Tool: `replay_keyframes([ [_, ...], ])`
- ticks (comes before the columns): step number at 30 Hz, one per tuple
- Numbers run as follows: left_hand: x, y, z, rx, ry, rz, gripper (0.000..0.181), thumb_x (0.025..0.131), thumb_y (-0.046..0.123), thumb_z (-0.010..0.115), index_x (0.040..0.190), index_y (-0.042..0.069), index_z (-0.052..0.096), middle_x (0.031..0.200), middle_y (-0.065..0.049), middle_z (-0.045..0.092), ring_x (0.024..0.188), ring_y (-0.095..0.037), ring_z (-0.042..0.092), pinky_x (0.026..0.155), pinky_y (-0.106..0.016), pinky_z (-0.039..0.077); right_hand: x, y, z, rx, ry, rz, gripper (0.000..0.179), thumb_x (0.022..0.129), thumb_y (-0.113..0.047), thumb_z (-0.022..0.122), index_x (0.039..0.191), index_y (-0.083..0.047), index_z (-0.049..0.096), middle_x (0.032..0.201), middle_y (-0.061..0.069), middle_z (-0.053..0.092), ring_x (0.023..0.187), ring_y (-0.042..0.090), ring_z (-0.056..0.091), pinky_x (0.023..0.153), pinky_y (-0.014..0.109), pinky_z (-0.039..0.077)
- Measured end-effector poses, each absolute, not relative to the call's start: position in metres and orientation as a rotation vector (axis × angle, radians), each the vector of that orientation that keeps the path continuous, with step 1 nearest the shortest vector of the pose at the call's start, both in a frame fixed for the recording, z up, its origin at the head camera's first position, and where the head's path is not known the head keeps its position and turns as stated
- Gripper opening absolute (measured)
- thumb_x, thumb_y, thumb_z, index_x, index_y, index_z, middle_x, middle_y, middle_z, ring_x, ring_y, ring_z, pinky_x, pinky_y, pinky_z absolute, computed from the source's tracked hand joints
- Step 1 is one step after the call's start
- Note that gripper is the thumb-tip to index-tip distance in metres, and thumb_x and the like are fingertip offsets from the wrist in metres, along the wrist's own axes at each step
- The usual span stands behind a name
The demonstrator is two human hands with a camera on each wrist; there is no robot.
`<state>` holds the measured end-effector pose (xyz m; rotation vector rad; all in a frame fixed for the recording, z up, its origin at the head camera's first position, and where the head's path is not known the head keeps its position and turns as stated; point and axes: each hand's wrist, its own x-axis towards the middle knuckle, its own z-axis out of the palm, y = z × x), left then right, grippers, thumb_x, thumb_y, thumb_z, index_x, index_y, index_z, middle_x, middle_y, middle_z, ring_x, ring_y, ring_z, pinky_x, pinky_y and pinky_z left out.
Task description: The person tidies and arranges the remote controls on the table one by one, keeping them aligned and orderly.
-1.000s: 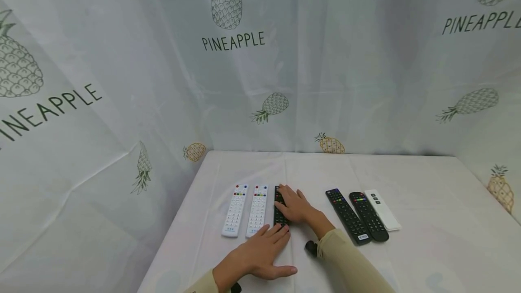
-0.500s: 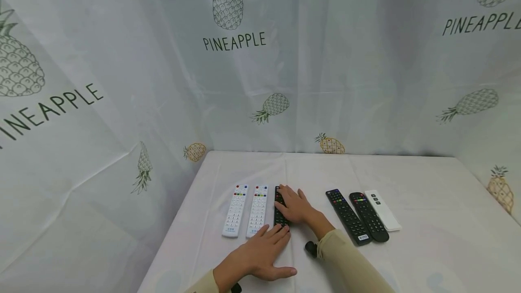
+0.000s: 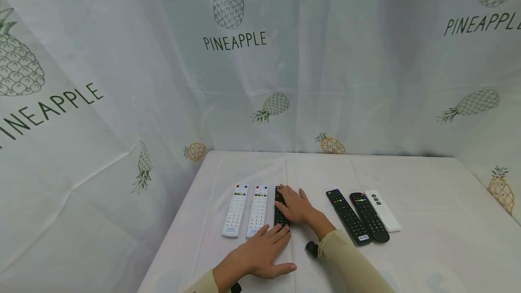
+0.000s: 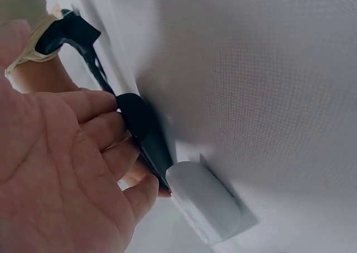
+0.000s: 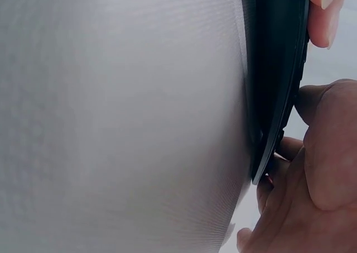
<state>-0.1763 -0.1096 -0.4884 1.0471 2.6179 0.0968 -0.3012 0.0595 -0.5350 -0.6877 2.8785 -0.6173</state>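
Observation:
A black remote control (image 3: 280, 217) lies lengthwise on the white-covered table, partly hidden under both hands. My left hand (image 3: 262, 252) lays its extended fingertips on the near end, thumb spread out to the right. Across the far part rests my right hand (image 3: 298, 207), fingers reaching over the buttons. In the left wrist view, fingertips touch the end of the black remote (image 4: 142, 124), with a white remote (image 4: 203, 200) beside it. The right wrist view has the black remote (image 5: 276, 68) edge-on against the cloth, fingers resting on its button side.
Two white remotes (image 3: 235, 211) (image 3: 258, 210) stand in line left of the black one. To the right lie two more black remotes (image 3: 347, 216) (image 3: 369, 217) and a white one (image 3: 383, 210), slanted close together. A pineapple-print curtain (image 3: 350, 58) hangs behind the table.

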Motion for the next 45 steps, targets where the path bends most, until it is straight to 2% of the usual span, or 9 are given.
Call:
replay_keyframes([
  [6, -0.1753, -0.1111, -0.489, 1.069, 2.617, 0.086, 0.089, 0.093, 0.076, 0.03, 0.158, 0.016, 0.025, 0.166, 0.001, 0.02, 0.153, -0.018, 0.018, 0.12, -0.05, 0.024, -0.2997, 0.0602, -0.5363, -0.701, 2.882, -0.639, 0.055, 0.105, -0.042, 0.042, 0.149, -0.01, 0.041, 0.16, 0.01, 0.034, 0.149, 0.03, 0.029, 0.118, 0.064, 0.015],
  [15, -0.1774, -0.1112, -0.487, 1.08, 2.612, 0.092, 0.09, 0.093, 0.076, 0.029, 0.158, 0.014, 0.025, 0.166, -0.001, 0.02, 0.154, -0.02, 0.018, 0.12, -0.05, 0.024, -0.302, 0.0621, -0.5342, -0.678, 2.874, -0.628, 0.057, 0.105, -0.045, 0.038, 0.152, -0.012, 0.038, 0.161, 0.009, 0.031, 0.151, 0.029, 0.026, 0.119, 0.063, 0.014],
  [26, -0.1774, -0.1103, -0.4846, 1.053, 2.589, 0.131, 0.09, 0.093, 0.076, 0.032, 0.158, 0.014, 0.025, 0.166, -0.001, 0.019, 0.154, -0.021, 0.017, 0.121, -0.05, 0.022, -0.3029, 0.0589, -0.5375, -0.654, 2.877, -0.621, 0.057, 0.105, -0.045, 0.039, 0.151, -0.011, 0.038, 0.162, 0.009, 0.03, 0.151, 0.029, 0.025, 0.119, 0.062, 0.013],
  [45, -0.1768, -0.1091, -0.4867, 1.035, 2.593, 0.124, 0.092, 0.092, 0.078, 0.031, 0.159, 0.016, 0.023, 0.166, 0.0, 0.017, 0.154, -0.02, 0.015, 0.122, -0.05, 0.02, -0.3016, 0.0573, -0.5355, -0.664, 2.882, -0.609, 0.059, 0.105, -0.046, 0.04, 0.152, -0.011, 0.037, 0.163, 0.008, 0.029, 0.151, 0.028, 0.024, 0.12, 0.062, 0.011],
])
